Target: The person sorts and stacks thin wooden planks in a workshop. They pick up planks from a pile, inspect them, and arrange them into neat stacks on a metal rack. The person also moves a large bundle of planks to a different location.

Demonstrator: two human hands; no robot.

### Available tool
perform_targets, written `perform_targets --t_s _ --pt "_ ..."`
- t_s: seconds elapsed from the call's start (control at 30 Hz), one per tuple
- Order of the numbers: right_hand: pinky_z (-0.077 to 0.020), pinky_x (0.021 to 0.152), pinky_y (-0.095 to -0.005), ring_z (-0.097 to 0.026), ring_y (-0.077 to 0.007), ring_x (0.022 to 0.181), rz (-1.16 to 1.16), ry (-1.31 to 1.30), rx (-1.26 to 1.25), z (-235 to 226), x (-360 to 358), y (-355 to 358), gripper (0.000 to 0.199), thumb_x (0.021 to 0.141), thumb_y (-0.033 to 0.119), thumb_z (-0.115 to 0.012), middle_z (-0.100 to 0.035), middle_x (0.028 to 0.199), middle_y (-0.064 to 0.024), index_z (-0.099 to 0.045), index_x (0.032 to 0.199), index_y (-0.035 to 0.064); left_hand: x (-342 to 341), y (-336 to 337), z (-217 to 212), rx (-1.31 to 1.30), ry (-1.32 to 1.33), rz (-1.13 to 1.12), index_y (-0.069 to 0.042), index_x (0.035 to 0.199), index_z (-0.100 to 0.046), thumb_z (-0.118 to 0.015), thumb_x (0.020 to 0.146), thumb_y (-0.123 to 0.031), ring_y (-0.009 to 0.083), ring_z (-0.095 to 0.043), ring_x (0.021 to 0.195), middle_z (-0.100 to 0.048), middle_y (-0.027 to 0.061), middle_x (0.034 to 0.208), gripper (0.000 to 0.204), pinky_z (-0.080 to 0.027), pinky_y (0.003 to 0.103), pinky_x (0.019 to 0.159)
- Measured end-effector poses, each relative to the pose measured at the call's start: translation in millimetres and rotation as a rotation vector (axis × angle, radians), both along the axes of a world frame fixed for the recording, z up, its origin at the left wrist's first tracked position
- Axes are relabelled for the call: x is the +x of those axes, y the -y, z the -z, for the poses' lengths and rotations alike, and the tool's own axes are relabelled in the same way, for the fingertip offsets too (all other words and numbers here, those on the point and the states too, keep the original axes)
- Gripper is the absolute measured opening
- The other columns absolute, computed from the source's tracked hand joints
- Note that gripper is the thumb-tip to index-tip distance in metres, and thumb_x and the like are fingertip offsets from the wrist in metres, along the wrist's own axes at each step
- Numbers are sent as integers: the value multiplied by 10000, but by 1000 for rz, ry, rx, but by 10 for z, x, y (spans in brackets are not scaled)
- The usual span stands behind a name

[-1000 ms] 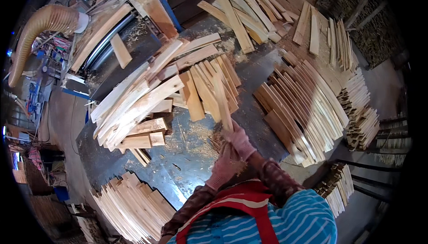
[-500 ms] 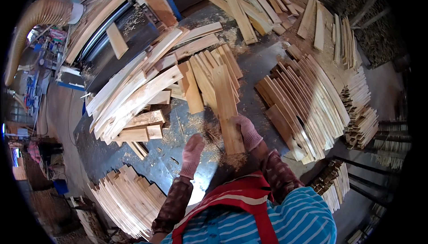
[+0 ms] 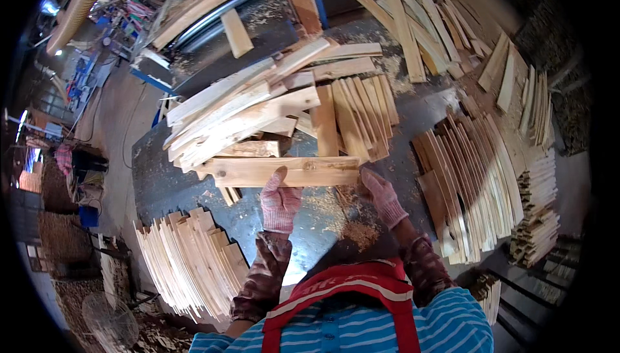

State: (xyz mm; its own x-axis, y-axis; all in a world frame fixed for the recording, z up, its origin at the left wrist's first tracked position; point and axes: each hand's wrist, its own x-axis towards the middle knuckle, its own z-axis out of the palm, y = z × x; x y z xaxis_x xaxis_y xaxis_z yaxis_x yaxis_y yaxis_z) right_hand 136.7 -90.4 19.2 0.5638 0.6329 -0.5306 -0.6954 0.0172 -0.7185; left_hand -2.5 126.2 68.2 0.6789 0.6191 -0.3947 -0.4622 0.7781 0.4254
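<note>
A flat wooden board (image 3: 303, 172) with a knot and a rough dark patch lies crosswise in front of me, held above the dark tabletop (image 3: 152, 162). My left hand (image 3: 281, 208), in a pale pink knit glove, is closed on its near edge, thumb over the face. At the board's right end my right hand (image 3: 383, 197), gloved alike, pinches the corner; some of its fingers are hidden. Just beyond the board, a row of narrow boards (image 3: 361, 117) lies side by side. To its left is a loose pile of pale boards (image 3: 242, 117).
Stacks of boards stand at the near left (image 3: 190, 259) and at the right (image 3: 471, 179). A machine with a metal roller (image 3: 223, 22) is at the far left, under a ribbed hose (image 3: 81, 8). More loose planks (image 3: 413, 37) lie at the far right. Sawdust (image 3: 358, 233) covers part of the table.
The board has turned from lengthwise to crosswise. My left hand, empty before, has taken hold of it; my right hand has shifted to its right end. The view has swung left.
</note>
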Motion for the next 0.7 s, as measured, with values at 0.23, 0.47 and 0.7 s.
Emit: perform_targets --t_s 0.23,0.47,0.7 --pt "-486 1030 -513 -559 -379 1242 210 -338 455 -122 -93 -522 531 1000 292 -581 -533 1377 -219 -420 1407 -8 -18 261 75 -23 78 15 -32 1286 -528 -702 914 -172 320 -639 1096 -646 149 1206 434 -561 495 901" --pt "-586 895 -482 -666 -308 1086 298 -160 291 100 467 -618 482 947 255 -681 -633 1262 -148 -532 1340 18 -493 970 -76 10 -87 591 -57 1285 -561 -733 893 -370 291 -648 1080 -659 148 1179 530 -530 453 948" --pt "-570 859 -553 -692 -257 1027 193 -80 33 312 697 -664 433 900 298 -750 -705 1131 -59 -634 1257 84 -826 576 387 815 -634 -93 -6 1278 -584 -662 924 -21 158 -642 987 -690 61 1103 362 -541 297 814"
